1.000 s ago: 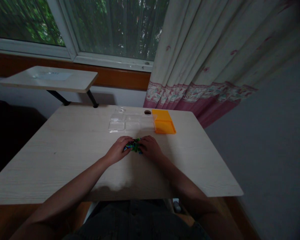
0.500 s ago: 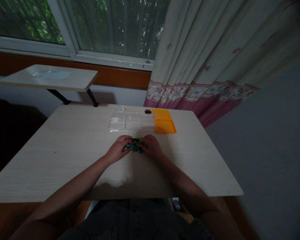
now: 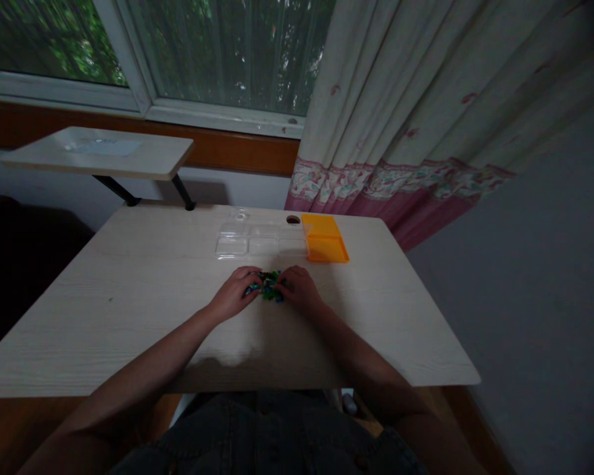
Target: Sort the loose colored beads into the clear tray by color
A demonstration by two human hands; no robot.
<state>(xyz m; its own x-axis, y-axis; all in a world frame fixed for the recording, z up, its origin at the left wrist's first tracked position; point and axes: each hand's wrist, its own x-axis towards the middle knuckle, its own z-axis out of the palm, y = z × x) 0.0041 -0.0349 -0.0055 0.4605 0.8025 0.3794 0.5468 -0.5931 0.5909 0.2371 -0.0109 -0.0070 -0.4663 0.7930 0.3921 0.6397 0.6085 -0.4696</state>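
A small heap of green, blue and dark pieces (image 3: pixel 270 286) lies on the table in front of me, too small and dim to tell their kind. From its left side my left hand (image 3: pixel 235 290) curves its fingers and thumb around the edge of the heap. My right hand (image 3: pixel 299 287) is closed on the heap's right side, its fingertips among the pieces. Both hands rest low, close to the tabletop. The fingers cover part of the pieces.
Beyond the hands lies a clear plastic compartment tray (image 3: pixel 263 247). An orange tray (image 3: pixel 327 249) adjoins its right end, near a round hole (image 3: pixel 293 220) in the pale table (image 3: pixel 129 316). A raised shelf (image 3: pixel 153 158) with a clear plastic sheet stands at back left.
The hands stay around the heap, with hardly any visible movement. The whole view has shifted very slightly.
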